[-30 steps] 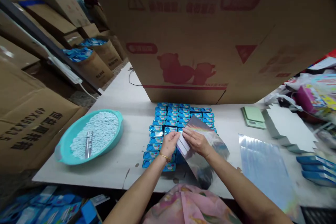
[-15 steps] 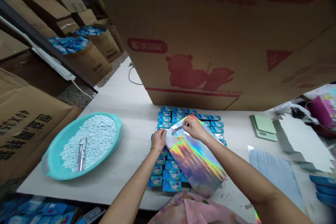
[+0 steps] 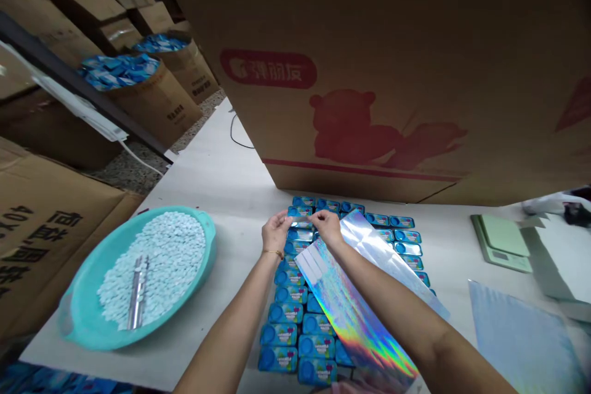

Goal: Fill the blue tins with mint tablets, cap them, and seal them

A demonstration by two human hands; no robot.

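My left hand (image 3: pixel 276 233) and my right hand (image 3: pixel 327 225) face each other above rows of small blue tins (image 3: pixel 285 313). A thin silvery sticker (image 3: pixel 301 220) is stretched between their pinched fingertips. Under my right forearm lies a shiny rainbow sticker sheet (image 3: pixel 341 311), slanting across the tins, with a few pale strips near its upper left corner. A second silvery sheet (image 3: pixel 392 255) lies on the tins on the other side of that forearm. The forearm and the sheets hide part of the tins.
A turquoise basin (image 3: pixel 210 240) of pale blue tablets, with a metal scoop-like tube (image 3: pixel 137 292) on them, stands left. A big cardboard box (image 3: pixel 369 31) rises behind the tins. A green scale (image 3: pixel 503 240) and a bluish sheet (image 3: pixel 517 326) are right. Cartons of blue packets (image 3: pixel 120 71) stand back left.
My right hand has pulled the sticker off the rainbow sheet and moved it left of the sheet's corner. My left hand has let go of the sheet and grips the sticker's other end.
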